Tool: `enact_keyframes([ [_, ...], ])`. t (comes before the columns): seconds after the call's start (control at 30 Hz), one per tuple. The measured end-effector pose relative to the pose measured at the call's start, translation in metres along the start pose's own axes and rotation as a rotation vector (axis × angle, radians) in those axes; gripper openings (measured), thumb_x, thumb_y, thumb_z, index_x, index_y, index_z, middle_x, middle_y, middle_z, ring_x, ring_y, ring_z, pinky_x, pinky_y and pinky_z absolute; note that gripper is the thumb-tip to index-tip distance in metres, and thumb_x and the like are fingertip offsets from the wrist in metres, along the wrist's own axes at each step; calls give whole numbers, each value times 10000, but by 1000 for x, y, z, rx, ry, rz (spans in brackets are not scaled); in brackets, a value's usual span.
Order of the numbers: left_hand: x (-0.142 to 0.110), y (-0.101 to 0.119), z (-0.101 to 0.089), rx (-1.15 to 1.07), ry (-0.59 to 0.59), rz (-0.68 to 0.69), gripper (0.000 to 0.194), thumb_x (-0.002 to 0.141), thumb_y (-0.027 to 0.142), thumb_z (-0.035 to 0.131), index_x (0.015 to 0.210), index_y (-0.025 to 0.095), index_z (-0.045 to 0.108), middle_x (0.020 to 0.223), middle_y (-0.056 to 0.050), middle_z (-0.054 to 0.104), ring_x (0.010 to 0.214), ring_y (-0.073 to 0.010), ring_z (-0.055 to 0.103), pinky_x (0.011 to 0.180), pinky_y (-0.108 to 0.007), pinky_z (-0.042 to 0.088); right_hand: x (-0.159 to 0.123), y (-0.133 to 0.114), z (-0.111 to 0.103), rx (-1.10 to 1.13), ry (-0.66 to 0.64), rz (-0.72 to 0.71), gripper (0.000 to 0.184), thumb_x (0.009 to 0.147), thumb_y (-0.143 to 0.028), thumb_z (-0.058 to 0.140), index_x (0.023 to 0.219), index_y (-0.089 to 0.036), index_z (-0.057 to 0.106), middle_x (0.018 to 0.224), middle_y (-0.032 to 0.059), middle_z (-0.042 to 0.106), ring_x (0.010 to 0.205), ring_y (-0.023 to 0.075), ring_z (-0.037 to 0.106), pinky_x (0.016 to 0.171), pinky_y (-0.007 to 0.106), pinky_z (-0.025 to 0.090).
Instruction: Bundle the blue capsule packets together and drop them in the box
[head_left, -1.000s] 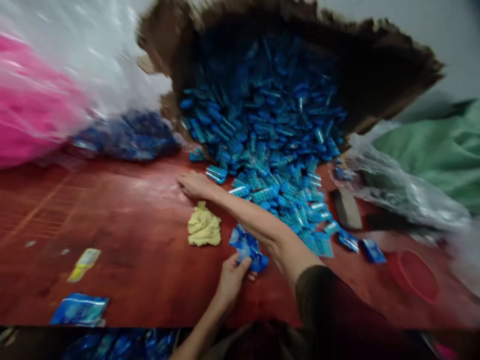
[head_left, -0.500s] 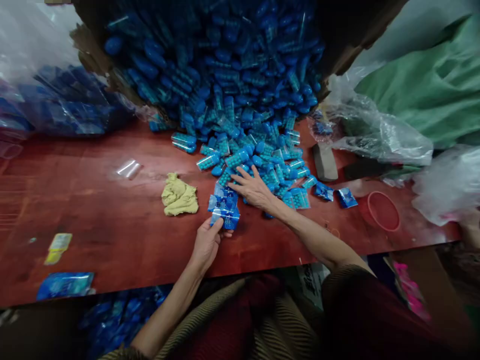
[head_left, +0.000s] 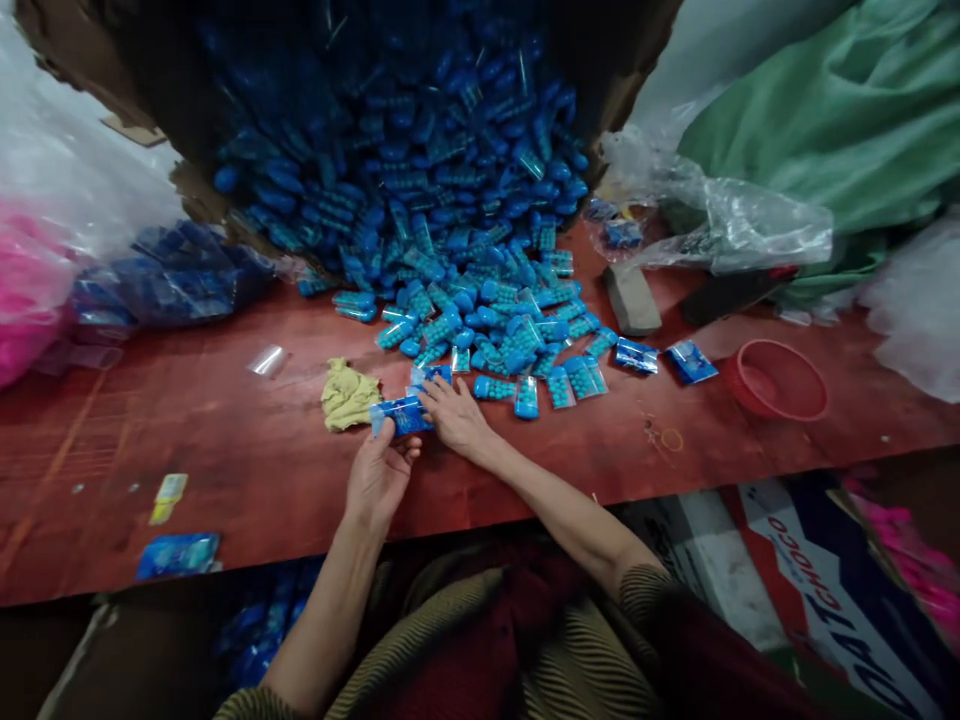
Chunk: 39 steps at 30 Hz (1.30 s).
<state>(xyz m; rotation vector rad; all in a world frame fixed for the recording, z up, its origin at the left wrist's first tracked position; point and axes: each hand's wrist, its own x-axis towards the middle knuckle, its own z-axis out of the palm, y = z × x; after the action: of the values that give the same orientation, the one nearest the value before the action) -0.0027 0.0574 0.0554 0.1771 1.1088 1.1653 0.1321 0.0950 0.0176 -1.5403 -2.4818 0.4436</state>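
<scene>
My left hand (head_left: pixel 379 470) pinches a small blue printed plastic packet (head_left: pixel 405 415) by its left end, thumb on top. At the packet's right end, my right hand (head_left: pixel 457 420) has its fingers spread, the tips touching or just over it. Another blue packet (head_left: pixel 431 375) lies on the table just behind, partly covered by the right hand. Beyond the hands spreads a heap of clear small bottles with blue caps and blue beads (head_left: pixel 517 345). A crumpled yellow-green cloth (head_left: pixel 349 395) lies left of the held packet.
A torn cardboard box (head_left: pixel 637 60) full of the bottles stands at the back. To the right are two blue packets (head_left: pixel 690 362), a grey block (head_left: pixel 632 300) and a red basket (head_left: pixel 776 380). Bagged blue packets (head_left: pixel 187 275) sit left; a blue pouch (head_left: pixel 178 556) lies near the front edge.
My right hand has left the bottle heap and come to the packet. My left hand has raised one packet, turned it sideways and shifted left. The view has swung slightly.
</scene>
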Motion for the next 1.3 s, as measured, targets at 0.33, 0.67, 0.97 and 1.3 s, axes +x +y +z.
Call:
enact_keyframes([
  [0.33,-23,-33,2,0,-8,-10,234,655,246,750,778,140,581,617,18,651,462,-102,589,423,-185,455,-51,-14,-22,1178,69,240,393,839,-341,549,1186,-157,555,998,50,663,903,152,622,823,285,488],
  [0.67,-35,-40,1,-58,69,-283,182,892,208,469,743,145,552,550,-28,595,423,-92,523,397,-175,413,-69,21,-49,120,251,361,265,855,-223,543,1105,-159,603,1164,155,586,1100,305,490,939,495,370],
  [0.97,-45,-45,-5,-29,-63,-240,113,840,241,567,778,146,567,575,-12,600,440,-94,532,406,-181,417,-70,-13,-46,1232,-6,244,465,837,-329,543,1260,-167,438,851,8,628,770,130,585,732,275,465],
  [1.3,-48,-58,-12,111,-141,18,344,557,308,811,767,126,610,612,10,633,466,-85,550,441,-193,431,-77,-19,-32,1349,45,431,377,662,-145,610,1026,-172,517,761,-42,545,635,83,534,596,214,421],
])
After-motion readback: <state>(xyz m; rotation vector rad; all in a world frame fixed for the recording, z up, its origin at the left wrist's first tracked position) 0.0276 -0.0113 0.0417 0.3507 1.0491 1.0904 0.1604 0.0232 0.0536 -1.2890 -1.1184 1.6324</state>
